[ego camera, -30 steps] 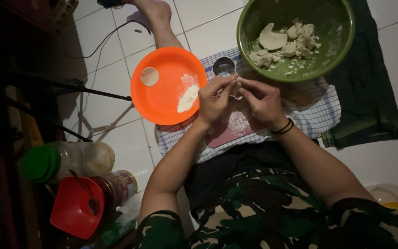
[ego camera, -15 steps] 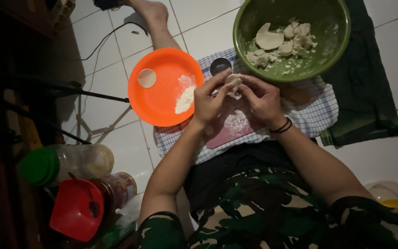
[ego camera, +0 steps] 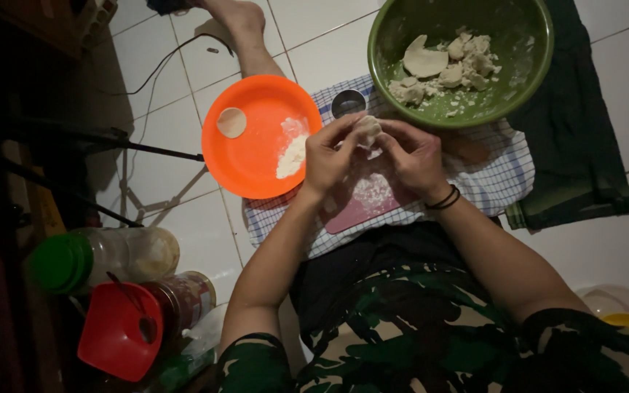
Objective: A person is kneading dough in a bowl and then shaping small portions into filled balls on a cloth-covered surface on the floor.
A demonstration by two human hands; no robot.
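Note:
Both my hands meet over a floured pink board [ego camera: 362, 207] on a checked cloth [ego camera: 500, 185]. My left hand [ego camera: 333, 156] and my right hand [ego camera: 413, 156] pinch one small pale piece of dough [ego camera: 368, 129] between their fingertips. Behind them stands a green bowl [ego camera: 525, 80] with several dough lumps and a flat dough round. To the left lies an orange plate [ego camera: 252, 156] bearing a small dough disc [ego camera: 231, 122] and a heap of white flour [ego camera: 293, 149]. A small round metal cutter [ego camera: 349, 103] sits between plate and bowl.
A green-lidded jar [ego camera: 103, 258] and a red-lidded jar [ego camera: 151, 316] lie at the lower left on the white tile floor. A dark green cloth [ego camera: 584, 145] lies to the right, a black cable [ego camera: 161, 65] and a bare foot [ego camera: 238, 18] at the top.
Both hands have kept working the dough piece and lifted it slightly toward the bowl. The view has shifted a little; nothing else has moved.

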